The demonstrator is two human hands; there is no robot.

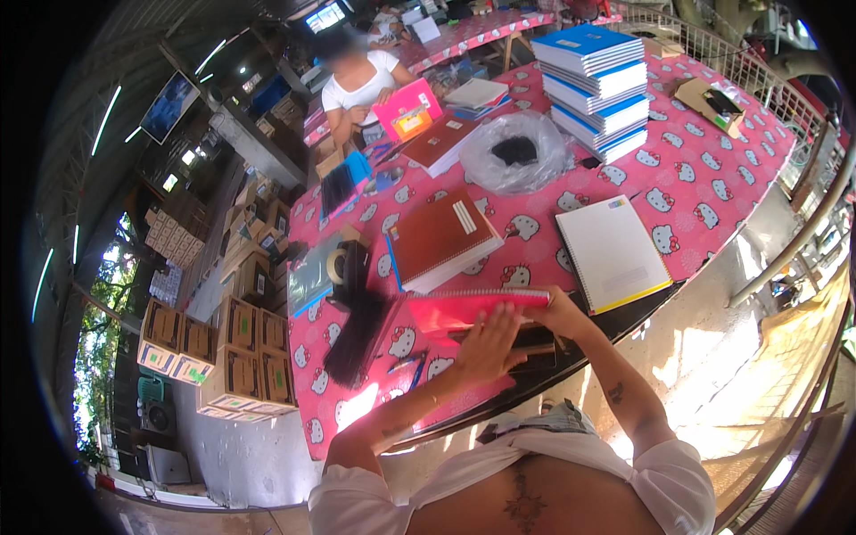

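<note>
A pink spiral notebook (pixel 437 309) is held up on edge over the table's near side, its spiral running along the top. My left hand (pixel 489 344) lies flat against its cover, fingers stretched out. At the notebook's right end, my right hand (pixel 558 314) grips it. Just beyond it rests a pile of brown-covered spiral notebooks (pixel 439 234). To the right lies a white spiral notebook (pixel 612 250) with a yellow lower edge. Left of my hands are a bundle of thin black strips (pixel 360 339) and a black tape dispenser (pixel 349 272) with a roll of tape.
A tall stack of blue and white notebooks (pixel 596 89) stands at the far right, beside a clear plastic bag (pixel 515 153) with something black inside. Across the pink patterned table (pixel 704 165), another person (pixel 361 85) holds a pink notebook. Cardboard boxes (pixel 245 357) fill the left side.
</note>
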